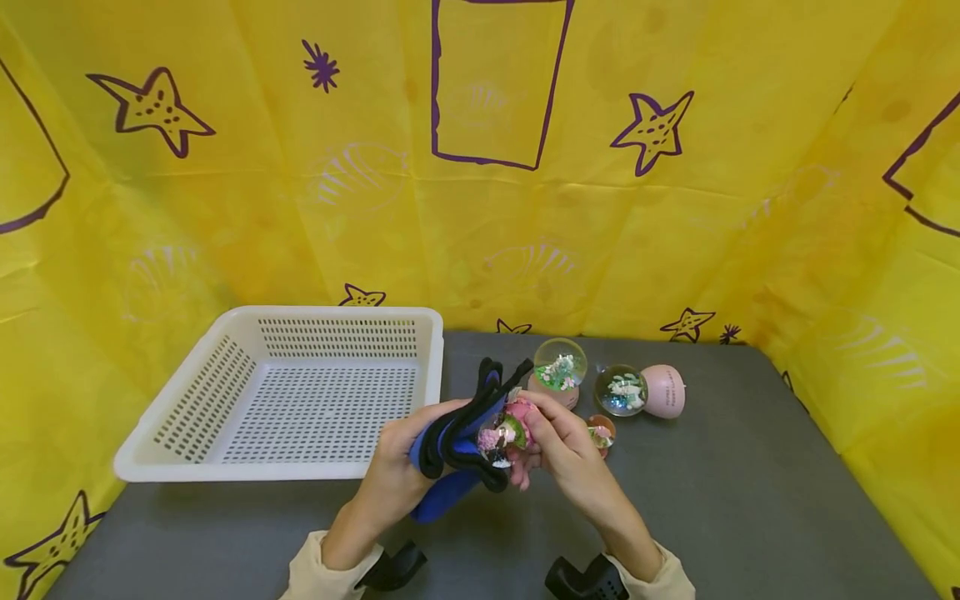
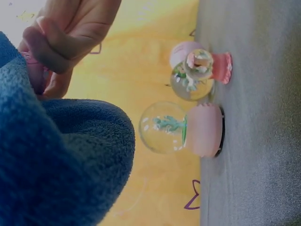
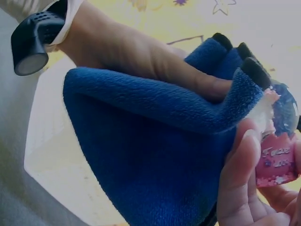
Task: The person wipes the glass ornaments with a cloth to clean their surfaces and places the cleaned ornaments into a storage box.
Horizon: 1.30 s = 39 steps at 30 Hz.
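My left hand grips a folded blue cloth with black edging. Beside it, my right hand holds a small snow globe by its pink base, which carries raised lettering in the right wrist view. The cloth's folds lie against the globe's glass ball. Close behind the right hand stands a larger snow globe with a green figure inside and a pink base. To its right, another snow globe lies on its side. A small snow globe is partly hidden by the right hand.
A white perforated plastic basket sits on the left of the grey table. Yellow fabric with purple drawings hangs behind and on both sides. Black cameras are worn at both wrists.
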### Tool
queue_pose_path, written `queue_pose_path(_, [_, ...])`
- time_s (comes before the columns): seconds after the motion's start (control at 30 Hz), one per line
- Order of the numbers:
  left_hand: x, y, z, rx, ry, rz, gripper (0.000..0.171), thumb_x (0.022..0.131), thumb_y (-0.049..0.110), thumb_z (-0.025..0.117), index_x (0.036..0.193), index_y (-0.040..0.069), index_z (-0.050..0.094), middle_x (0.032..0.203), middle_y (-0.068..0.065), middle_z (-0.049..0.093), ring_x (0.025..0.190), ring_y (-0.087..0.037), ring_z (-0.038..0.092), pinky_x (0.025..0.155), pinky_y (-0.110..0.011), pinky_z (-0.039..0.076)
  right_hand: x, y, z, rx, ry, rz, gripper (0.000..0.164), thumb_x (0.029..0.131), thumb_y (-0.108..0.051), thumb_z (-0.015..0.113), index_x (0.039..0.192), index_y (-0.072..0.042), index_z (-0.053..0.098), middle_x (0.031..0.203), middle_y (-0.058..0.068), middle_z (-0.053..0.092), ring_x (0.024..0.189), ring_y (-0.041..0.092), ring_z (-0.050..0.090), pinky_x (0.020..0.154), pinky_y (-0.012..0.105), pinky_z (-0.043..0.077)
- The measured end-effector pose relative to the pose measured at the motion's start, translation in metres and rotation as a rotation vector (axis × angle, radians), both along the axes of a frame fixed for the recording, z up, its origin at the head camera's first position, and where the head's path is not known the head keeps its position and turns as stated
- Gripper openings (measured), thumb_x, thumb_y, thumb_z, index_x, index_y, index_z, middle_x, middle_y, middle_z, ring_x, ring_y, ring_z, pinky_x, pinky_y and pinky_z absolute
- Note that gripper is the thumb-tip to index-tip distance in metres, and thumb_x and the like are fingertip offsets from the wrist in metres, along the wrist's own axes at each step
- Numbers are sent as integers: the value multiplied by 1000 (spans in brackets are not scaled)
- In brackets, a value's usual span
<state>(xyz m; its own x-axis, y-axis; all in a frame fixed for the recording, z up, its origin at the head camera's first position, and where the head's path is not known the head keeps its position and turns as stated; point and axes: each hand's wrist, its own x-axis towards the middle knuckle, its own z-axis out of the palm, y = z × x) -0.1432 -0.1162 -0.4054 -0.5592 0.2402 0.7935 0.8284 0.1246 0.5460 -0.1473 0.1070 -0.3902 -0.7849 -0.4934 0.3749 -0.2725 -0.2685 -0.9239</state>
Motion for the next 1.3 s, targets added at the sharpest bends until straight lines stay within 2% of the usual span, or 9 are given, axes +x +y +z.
queue_pose_path(0.1, [0,0,0,-11,-19,-19,44,87,18,76,125,1,63,111,-18,73,106,-10,70,93,-22,54,1,-1,-1,-9,-6,-8,27,109,-11,35,128,-3,51,88,-4,63,67,4,65,54,26,57])
queue_pose_path(0.27, [2,3,2,-45,-53,23,65,75,16,87,132,2,59,118,-17,71,111,-15,68,98,-22,52,4,-7,-3,63,22,-135,30,107,-9,41,129,10,45,102,-5,63,83,2,66,68,23,59])
queue_pose_path(0.43, [6,4,3,-46,-142,66,78,66,6,91,135,3,55,115,-16,71,102,-15,69,93,-21,53,3,-12,-7,66,199,-191,31,99,4,52,129,10,46,121,20,61,84,1,62,61,19,53])
queue_pose_path(0.53, [7,4,4,-10,-160,59,74,66,-1,88,133,2,56,114,-16,70,99,-14,69,90,-22,54,3,-12,-8,-2,233,-143,35,95,8,56,127,14,43,131,13,57,86,3,64,61,17,53])
queue_pose_path(0.63, [6,4,5,28,-158,35,68,68,-3,85,130,1,58,113,-17,70,98,-14,68,89,-23,55,1,-10,-9,-73,242,-73,36,94,11,56,127,14,43,135,-1,54,101,7,67,76,20,58])
queue_pose_path(0.7, [7,4,6,52,-177,22,62,70,-3,84,127,1,59,111,-17,70,98,-14,68,87,-24,55,0,-9,-9,-103,263,-38,36,92,13,58,124,14,43,136,-1,53,106,10,67,82,23,58])
queue_pose_path(1.0, [9,-1,7,102,-426,-5,36,88,8,71,122,3,61,110,-16,68,97,-13,67,85,-28,57,-2,-8,-7,-119,426,-69,37,78,23,68,106,7,50,130,4,59,122,17,59,91,27,57])
queue_pose_path(1.17, [9,0,8,153,-428,-32,35,88,3,68,122,3,61,112,-5,68,97,-14,66,86,-28,56,-3,-10,-8,-139,423,-78,37,78,24,67,106,4,55,133,9,47,124,18,53,92,25,56])
queue_pose_path(1.3, [9,2,9,170,-362,19,28,87,-4,67,114,1,64,104,5,67,90,-11,63,80,-25,55,-4,-9,-10,-168,378,-73,42,81,21,66,117,4,54,132,7,47,118,15,58,92,25,56])
